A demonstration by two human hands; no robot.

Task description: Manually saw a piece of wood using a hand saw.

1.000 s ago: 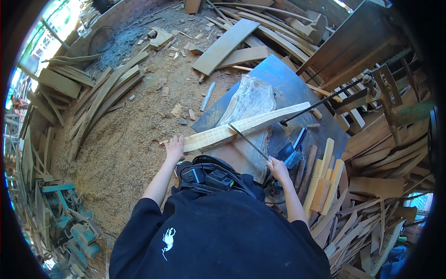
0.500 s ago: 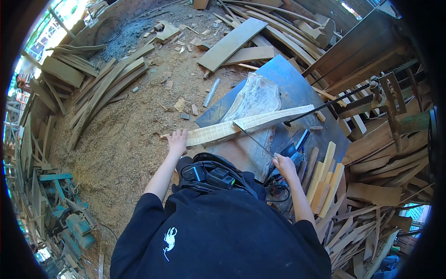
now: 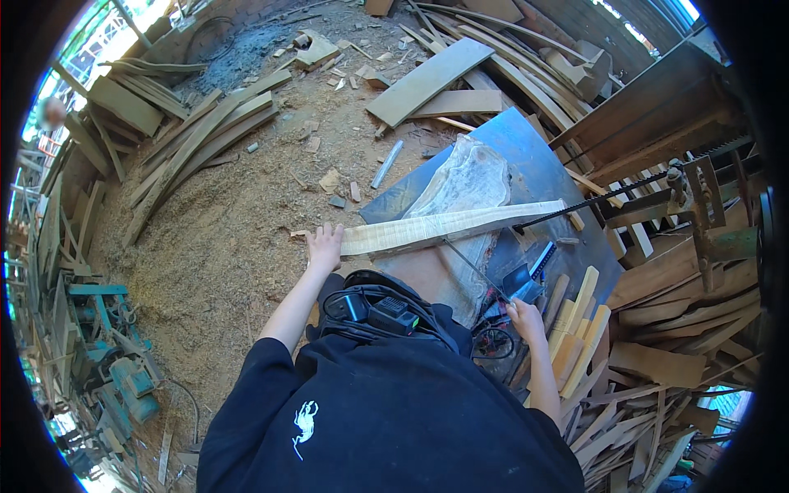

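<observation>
A long pale piece of sawn timber (image 3: 444,224), tapering to the right, lies across the blue metal table (image 3: 386,207) and a large rough-edged wood slab (image 3: 472,177). My left hand (image 3: 326,246) grips its left end, fingers over the top. Lower right, my right hand (image 3: 526,319) is closed round the near end of a thin dark metal rod (image 3: 475,269). The rod slants up to the left, its far tip at the timber's near edge. Beside the timber's right end runs a toothed saw blade (image 3: 592,200).
Stacked cut sticks (image 3: 585,333) and a blue-black tool (image 3: 519,283) lie near my right hand. Scrap boards (image 3: 649,411) are heaped at the lower right, more planks (image 3: 209,148) at the left. Sawdust (image 3: 197,255) covers the ground. A teal machine (image 3: 131,386) stands lower left.
My right hand has drawn the rod back toward me and right; its tip has gone from the timber's top to its near edge. My left hand stays at the timber's end. The view shifted slightly.
</observation>
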